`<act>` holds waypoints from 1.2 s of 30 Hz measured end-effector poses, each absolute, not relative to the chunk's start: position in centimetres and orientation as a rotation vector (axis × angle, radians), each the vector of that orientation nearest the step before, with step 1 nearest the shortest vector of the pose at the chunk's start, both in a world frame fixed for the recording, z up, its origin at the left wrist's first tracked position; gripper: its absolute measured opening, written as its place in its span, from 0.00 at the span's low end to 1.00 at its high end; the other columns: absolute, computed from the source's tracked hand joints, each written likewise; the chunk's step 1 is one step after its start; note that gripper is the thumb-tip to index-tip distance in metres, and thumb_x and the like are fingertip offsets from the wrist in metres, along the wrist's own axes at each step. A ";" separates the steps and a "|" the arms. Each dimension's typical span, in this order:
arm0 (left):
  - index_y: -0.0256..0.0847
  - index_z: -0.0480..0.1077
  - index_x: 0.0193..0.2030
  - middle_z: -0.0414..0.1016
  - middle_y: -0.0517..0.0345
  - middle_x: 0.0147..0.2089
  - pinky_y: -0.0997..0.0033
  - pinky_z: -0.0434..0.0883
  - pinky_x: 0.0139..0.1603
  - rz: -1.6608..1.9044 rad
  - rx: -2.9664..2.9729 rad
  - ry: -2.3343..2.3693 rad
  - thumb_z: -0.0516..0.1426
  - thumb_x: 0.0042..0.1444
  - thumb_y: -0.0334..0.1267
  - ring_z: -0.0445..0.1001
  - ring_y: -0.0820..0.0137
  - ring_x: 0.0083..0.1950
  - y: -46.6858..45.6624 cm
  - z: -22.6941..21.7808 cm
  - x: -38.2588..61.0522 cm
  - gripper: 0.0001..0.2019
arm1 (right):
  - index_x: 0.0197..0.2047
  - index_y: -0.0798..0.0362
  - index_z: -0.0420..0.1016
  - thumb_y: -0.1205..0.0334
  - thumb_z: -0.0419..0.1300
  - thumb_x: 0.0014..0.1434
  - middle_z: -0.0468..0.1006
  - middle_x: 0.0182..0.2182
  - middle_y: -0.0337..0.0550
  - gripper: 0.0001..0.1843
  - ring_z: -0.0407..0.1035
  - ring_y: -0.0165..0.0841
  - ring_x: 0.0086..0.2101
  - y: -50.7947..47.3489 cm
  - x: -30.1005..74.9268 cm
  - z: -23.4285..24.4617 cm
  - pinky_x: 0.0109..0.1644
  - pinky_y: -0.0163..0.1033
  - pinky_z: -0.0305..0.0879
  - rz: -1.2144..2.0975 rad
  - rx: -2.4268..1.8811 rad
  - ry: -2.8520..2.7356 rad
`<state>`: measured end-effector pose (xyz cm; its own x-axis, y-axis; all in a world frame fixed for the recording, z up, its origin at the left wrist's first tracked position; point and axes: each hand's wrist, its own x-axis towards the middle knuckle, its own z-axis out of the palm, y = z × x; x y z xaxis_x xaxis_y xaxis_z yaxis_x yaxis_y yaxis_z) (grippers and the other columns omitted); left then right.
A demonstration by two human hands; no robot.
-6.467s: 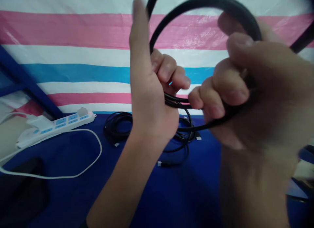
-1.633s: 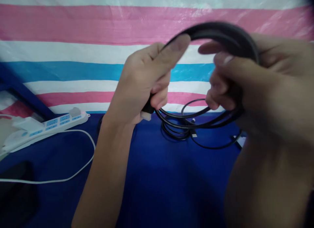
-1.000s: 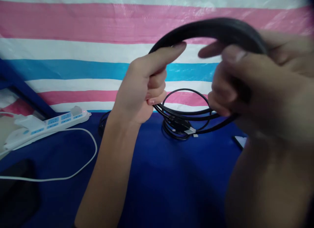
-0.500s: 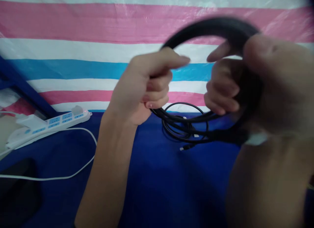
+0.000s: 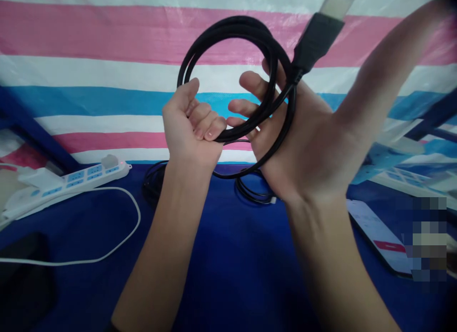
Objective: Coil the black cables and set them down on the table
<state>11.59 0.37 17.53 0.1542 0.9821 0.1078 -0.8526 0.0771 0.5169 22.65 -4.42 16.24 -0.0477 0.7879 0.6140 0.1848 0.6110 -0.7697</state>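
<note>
Over the middle of my blue desk (image 5: 232,256), up off the surface, I had a looped black cable (image 5: 274,70) between my two hands. Left hand (image 5: 194,125) was clamped on the lower left of the loops, fingers curled in and thumb up. Right hand (image 5: 307,136) was wide open, palm facing me, thumb stuck way out and fingers spread behind the right side of the loops, though I couldn't tell exactly where the cable touched it. The plug (image 5: 314,40), black with a pale end, tilted up and right above that palm, and one slacker strand (image 5: 291,115) sagged below the rest. Near the desk's back edge sat another black coil (image 5: 250,197), with a second dark coil (image 5: 153,186) off to its left, partly blocked from view. Toward the back left corner was a white power strip (image 5: 82,180), a white cord (image 5: 138,220) curving out in front of it, plus some dark thing (image 5: 26,275) by the front left corner, too murky to make out. A phone (image 5: 380,236) lay toward the right edge, and striped sheeting (image 5: 107,41) hung behind everything.
</note>
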 end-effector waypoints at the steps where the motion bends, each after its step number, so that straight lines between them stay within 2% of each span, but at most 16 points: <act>1: 0.41 0.38 0.21 0.35 0.68 0.13 0.78 0.43 0.14 1.429 0.542 0.308 0.45 0.62 0.33 0.35 0.80 0.14 0.3 17.5 11.8 0.20 | 0.55 0.49 0.57 0.42 0.29 0.63 0.65 0.55 0.47 0.30 0.71 0.32 0.45 -4.2 22.3 16.1 0.49 0.35 0.69 0.625 -0.810 -1.513; 3: 0.41 0.38 0.21 0.34 0.68 0.13 0.76 0.42 0.14 1.457 0.576 0.329 0.46 0.61 0.34 0.36 0.81 0.13 -0.1 17.4 12.5 0.21 | 0.51 0.49 0.60 0.48 0.45 0.63 0.71 0.39 0.42 0.18 0.69 0.25 0.29 -3.7 21.9 16.2 0.39 0.32 0.69 0.744 -0.753 -1.324; 4: 0.41 0.38 0.21 0.34 0.68 0.12 0.76 0.42 0.13 1.462 0.593 0.336 0.47 0.61 0.34 0.37 0.81 0.12 -0.3 17.4 13.0 0.21 | 0.49 0.49 0.61 0.54 0.50 0.61 0.68 0.28 0.36 0.15 0.62 0.22 0.21 -3.5 21.9 16.3 0.33 0.31 0.66 0.767 -0.783 -1.238; 5: 0.41 0.39 0.21 0.35 0.68 0.12 0.76 0.42 0.13 1.450 0.616 0.338 0.49 0.59 0.34 0.38 0.81 0.11 -0.6 17.3 13.5 0.21 | 0.48 0.50 0.62 0.59 0.52 0.60 0.59 0.19 0.32 0.12 0.53 0.21 0.16 -3.4 22.1 16.6 0.26 0.30 0.62 0.778 -0.825 -1.167; 7: 0.41 0.41 0.20 0.36 0.69 0.12 0.77 0.46 0.12 1.386 0.706 0.333 0.51 0.57 0.33 0.40 0.82 0.11 -1.2 17.2 14.5 0.21 | 0.44 0.52 0.65 0.66 0.52 0.59 0.43 0.14 0.28 0.09 0.39 0.21 0.13 -3.4 23.1 17.1 0.18 0.30 0.50 0.792 -0.890 -1.097; 10: 0.42 0.44 0.19 0.37 0.69 0.14 0.80 0.50 0.12 1.292 0.993 0.348 0.53 0.55 0.32 0.41 0.84 0.12 -1.5 17.1 14.8 0.21 | 0.37 0.53 0.70 0.65 0.55 0.56 0.40 0.13 0.29 0.05 0.34 0.19 0.12 -4.1 25.8 17.8 0.14 0.30 0.41 0.798 -0.965 -1.176; 13: 0.40 0.51 0.18 0.41 0.70 0.16 0.87 0.49 0.14 1.149 1.413 0.388 0.55 0.53 0.34 0.45 0.89 0.14 -1.4 17.0 13.6 0.18 | 0.30 0.53 0.72 0.66 0.60 0.50 0.49 0.13 0.32 0.01 0.43 0.19 0.12 -5.0 28.1 17.8 0.12 0.29 0.45 0.791 -1.113 -1.404; 16: 0.34 0.58 0.20 0.42 0.71 0.17 0.90 0.48 0.19 1.092 1.653 0.419 0.53 0.54 0.35 0.45 0.94 0.16 -1.5 17.3 12.4 0.13 | 0.23 0.53 0.69 0.64 0.61 0.51 0.56 0.13 0.36 0.08 0.52 0.22 0.13 -5.5 28.3 17.5 0.12 0.29 0.47 0.686 -1.177 -1.549; 18: 0.35 0.59 0.20 0.41 0.70 0.17 0.90 0.47 0.18 1.203 1.627 0.417 0.55 0.53 0.34 0.44 0.92 0.15 -1.8 17.6 12.1 0.13 | 0.24 0.53 0.70 0.63 0.61 0.53 0.57 0.15 0.36 0.08 0.53 0.22 0.14 -5.5 27.3 17.4 0.14 0.29 0.47 0.570 -1.096 -1.541; 20: 0.39 0.52 0.16 0.39 0.69 0.16 0.86 0.44 0.12 1.352 1.479 0.378 0.55 0.52 0.32 0.42 0.88 0.13 -2.1 17.9 12.2 0.18 | 0.30 0.52 0.72 0.65 0.60 0.54 0.57 0.16 0.35 0.02 0.50 0.21 0.14 -5.4 26.1 17.5 0.15 0.31 0.48 0.541 -0.956 -1.454; 24: 0.41 0.41 0.17 0.34 0.66 0.16 0.80 0.45 0.09 1.566 1.164 0.289 0.51 0.55 0.28 0.40 0.84 0.11 -2.2 18.3 12.9 0.22 | 0.35 0.52 0.69 0.66 0.57 0.57 0.46 0.13 0.30 0.02 0.39 0.20 0.11 -5.1 24.6 18.0 0.13 0.32 0.43 0.771 -0.767 -1.229; 27: 0.40 0.44 0.16 0.36 0.67 0.14 0.80 0.47 0.10 1.505 1.202 0.323 0.53 0.55 0.31 0.42 0.84 0.11 -1.9 18.0 13.0 0.22 | 0.36 0.51 0.71 0.65 0.57 0.56 0.43 0.12 0.29 0.03 0.37 0.19 0.11 -5.2 25.4 18.2 0.12 0.30 0.39 0.801 -0.828 -1.262; 30: 0.39 0.53 0.17 0.44 0.68 0.15 0.82 0.50 0.13 1.249 1.501 0.459 0.57 0.53 0.34 0.47 0.85 0.13 -1.8 17.6 12.5 0.19 | 0.35 0.51 0.74 0.63 0.61 0.53 0.50 0.12 0.32 0.04 0.44 0.19 0.12 -5.5 27.1 18.0 0.13 0.29 0.44 0.688 -1.023 -1.432; 33: 0.40 0.68 0.32 0.62 0.66 0.20 0.84 0.57 0.16 0.953 1.802 0.522 0.62 0.48 0.33 0.60 0.83 0.18 -2.1 17.6 11.4 0.06 | 0.29 0.54 0.73 0.63 0.61 0.52 0.55 0.14 0.35 0.04 0.49 0.19 0.14 -5.6 28.4 17.7 0.14 0.27 0.44 0.625 -1.212 -1.626; 34: 0.44 0.70 0.41 0.68 0.65 0.25 0.84 0.61 0.18 0.868 1.846 0.495 0.64 0.47 0.32 0.64 0.82 0.20 -2.1 17.7 10.9 0.14 | 0.26 0.54 0.72 0.63 0.60 0.53 0.55 0.14 0.35 0.06 0.48 0.19 0.14 -5.7 28.7 17.7 0.14 0.26 0.44 0.619 -1.249 -1.683; 36: 0.54 0.62 0.57 0.75 0.61 0.38 0.82 0.68 0.22 0.736 1.878 0.362 0.67 0.42 0.31 0.71 0.79 0.26 -1.7 17.5 9.8 0.35 | 0.24 0.55 0.69 0.64 0.58 0.53 0.55 0.14 0.35 0.07 0.47 0.18 0.15 -5.7 29.1 17.7 0.15 0.26 0.43 0.623 -1.272 -1.728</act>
